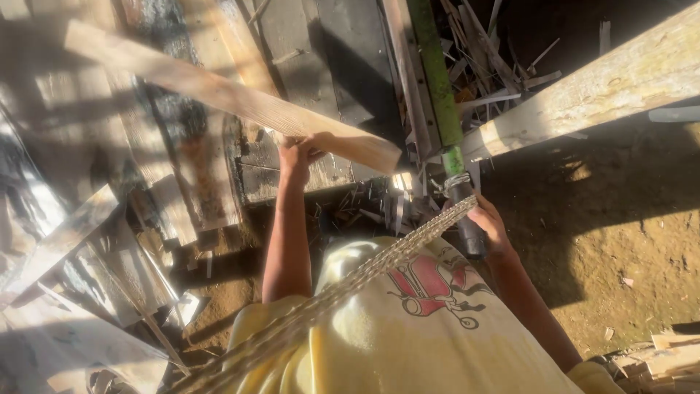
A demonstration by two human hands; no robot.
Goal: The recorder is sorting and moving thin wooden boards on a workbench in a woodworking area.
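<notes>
A pale, rough-sawn plank (219, 91), long and flat with a visible grain, slants across a weathered bench (292, 157) of grey, stained boards in hard sunlight. The person's left hand (297, 152) is closed over the plank's lower edge near its squared-off end, which lies at the bench's near edge; its grip is clenched on the wood. The right hand (487, 225) wraps around the dark lower end of a green pole (436, 80), a round painted shaft rising steeply away, bound with pale cord just above the fingers; that grip, too, is clasped tight. A braided, straw-coloured rope (379, 264) runs from the pole across the person's yellow shirt (408, 335), which bears a red printed drawing. A thick, coarse timber beam (583, 98) crosses the upper right, meeting the pole. Splinters and thin offcuts (481, 58) pile behind it, crowding the space beyond the bench. Bare brown earth (620, 219), strewn with chips, lies to the right, and more loose boards (65, 241) lean at the left.
</notes>
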